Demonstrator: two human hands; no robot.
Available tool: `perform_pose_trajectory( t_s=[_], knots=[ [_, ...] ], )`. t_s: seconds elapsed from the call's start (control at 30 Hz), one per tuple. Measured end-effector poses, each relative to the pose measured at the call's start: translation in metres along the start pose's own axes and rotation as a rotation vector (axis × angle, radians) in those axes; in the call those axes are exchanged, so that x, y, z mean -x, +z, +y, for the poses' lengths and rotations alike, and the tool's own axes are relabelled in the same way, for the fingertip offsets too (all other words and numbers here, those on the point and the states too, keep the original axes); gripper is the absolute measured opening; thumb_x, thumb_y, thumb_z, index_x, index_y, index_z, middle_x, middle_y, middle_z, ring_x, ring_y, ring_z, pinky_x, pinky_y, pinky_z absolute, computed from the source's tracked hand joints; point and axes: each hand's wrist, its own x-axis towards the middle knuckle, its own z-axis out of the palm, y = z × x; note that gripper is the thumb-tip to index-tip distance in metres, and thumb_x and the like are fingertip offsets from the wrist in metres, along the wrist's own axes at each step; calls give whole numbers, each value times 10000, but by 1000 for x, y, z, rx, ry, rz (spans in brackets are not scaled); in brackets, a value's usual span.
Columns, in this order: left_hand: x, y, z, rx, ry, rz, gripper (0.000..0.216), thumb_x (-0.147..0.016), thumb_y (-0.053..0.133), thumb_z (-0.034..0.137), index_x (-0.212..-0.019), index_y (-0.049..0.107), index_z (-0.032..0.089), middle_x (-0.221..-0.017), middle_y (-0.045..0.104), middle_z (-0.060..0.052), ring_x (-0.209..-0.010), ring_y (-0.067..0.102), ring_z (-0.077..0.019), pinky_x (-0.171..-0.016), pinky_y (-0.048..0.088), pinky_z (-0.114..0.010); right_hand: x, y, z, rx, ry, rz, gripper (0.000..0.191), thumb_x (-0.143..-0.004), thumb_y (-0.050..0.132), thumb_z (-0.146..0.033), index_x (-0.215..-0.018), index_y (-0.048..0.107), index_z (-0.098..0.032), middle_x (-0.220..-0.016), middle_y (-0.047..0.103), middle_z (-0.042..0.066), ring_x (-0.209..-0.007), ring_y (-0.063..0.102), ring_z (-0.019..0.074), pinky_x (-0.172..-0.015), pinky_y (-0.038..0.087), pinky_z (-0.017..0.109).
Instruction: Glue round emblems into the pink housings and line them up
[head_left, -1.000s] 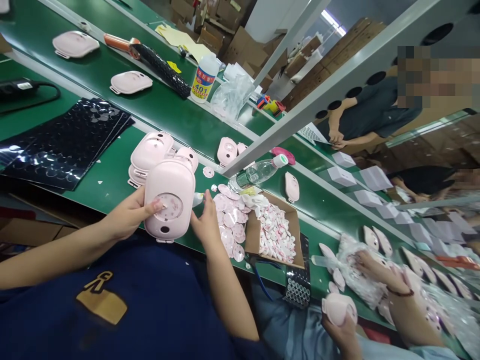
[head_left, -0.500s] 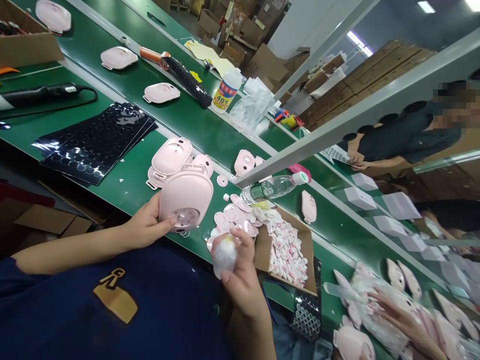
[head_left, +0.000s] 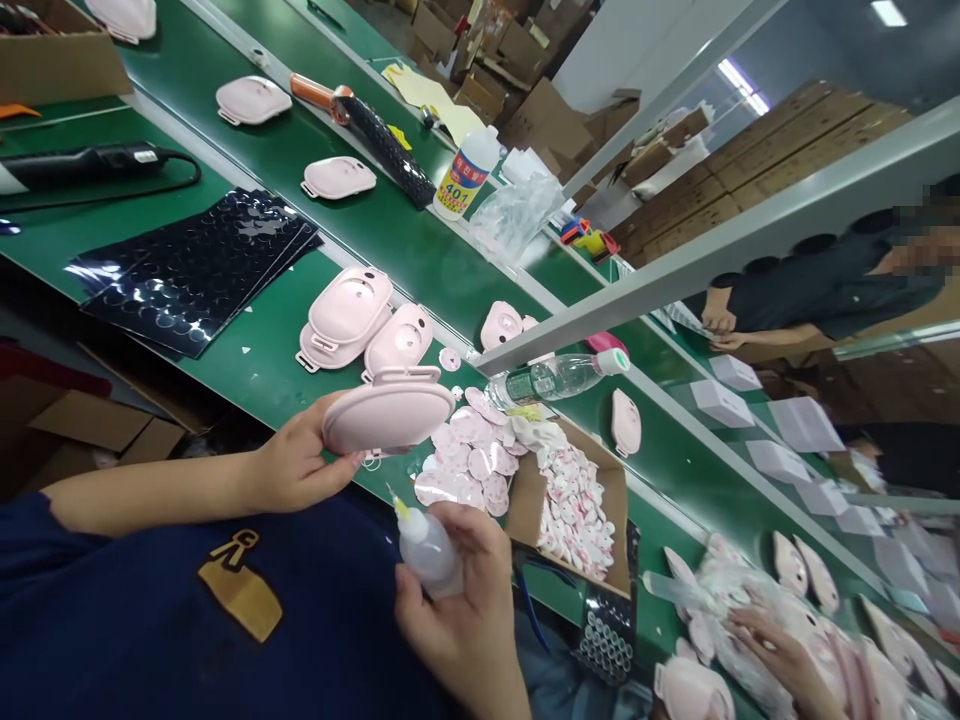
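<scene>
My left hand (head_left: 304, 460) grips a pink plastic cover (head_left: 394, 412) by its left edge, tilted so that I see it nearly edge-on. In my right hand (head_left: 469, 580) is a small translucent squeeze bottle (head_left: 429, 548) with a yellow needle tip pointing up and left, just below the cover. Behind the held cover, more pink covers (head_left: 349, 305) lie stacked on the green bench. To its right spreads a pile of pink printed discs (head_left: 469, 450), beside a cardboard box (head_left: 622, 500) filled with small printed pieces (head_left: 574, 510).
A clear water bottle (head_left: 555, 378) lies near a slanting metal post (head_left: 675, 270). Black sticker sheets (head_left: 202, 270) and a black corded tool (head_left: 82, 168) are at left. A glue bottle (head_left: 466, 175) stands behind. A co-worker's hand (head_left: 780, 650) touches bagged covers at right.
My left hand has tipped the pink cover from face-on to nearly edge-on. My right hand has turned the squeeze bottle, bringing its needle tip up and left, and moved it slightly left.
</scene>
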Motion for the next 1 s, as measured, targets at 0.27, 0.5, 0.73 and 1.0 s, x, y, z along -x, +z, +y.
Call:
perform_pose_trajectory(
  t_s=[0.27,0.5,0.73,1.0],
  knots=[
    [0,-2,6,-15,16,8,550,-823,632,172,-1366,552,160,-1289,705,-144,-1111,707,-312,-1007,557,-410,-8,-1,-3,104,-97,4,461,-841,635,-124,-1287,598,-235,-1007,685,73,-910,693,201,-751,625,312],
    [-6,-1,14,-96,256,78,589,-840,577,80,-1407,486,211,-1290,695,-131,-1097,724,-275,-941,595,-355,-3,-4,-6,120,-96,17,557,-861,611,-89,-1393,571,-252,-921,673,48,-797,671,168,-665,608,270],
    [-6,-1,15,-32,277,65,723,-832,578,50,-1505,393,239,-1346,666,-146,-1168,697,-287,-983,580,-388,-2,-5,-7,118,-94,31,615,-864,614,-77,-1437,543,-288,-909,669,45,-767,674,173,-648,612,287],
    [-2,0,10,72,214,14,687,-823,585,72,-1485,478,219,-1382,661,-141,-1248,650,-320,-1070,527,-450,-4,-5,-9,109,-89,9,591,-869,610,-80,-1422,553,-282,-878,679,36,-757,672,171,-642,602,279]
  ],
)
